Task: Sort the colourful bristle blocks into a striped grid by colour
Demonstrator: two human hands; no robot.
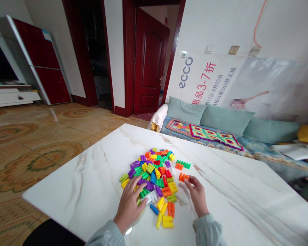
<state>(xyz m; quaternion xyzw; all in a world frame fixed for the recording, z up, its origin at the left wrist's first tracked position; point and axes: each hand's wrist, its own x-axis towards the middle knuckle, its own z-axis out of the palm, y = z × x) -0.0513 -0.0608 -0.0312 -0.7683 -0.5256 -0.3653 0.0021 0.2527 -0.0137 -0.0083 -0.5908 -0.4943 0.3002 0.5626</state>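
Orange block point(182, 177) sits clamped in the right hand point(197, 195) grip, the left hand point(130, 202) splayed on the pile point(154, 169).

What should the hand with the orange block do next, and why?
Probably slide the right hand a little forward and set its orange block by the orange piece next to the green piece. Those two lie apart from the pile, and the colours match. The left hand rests on the pile.
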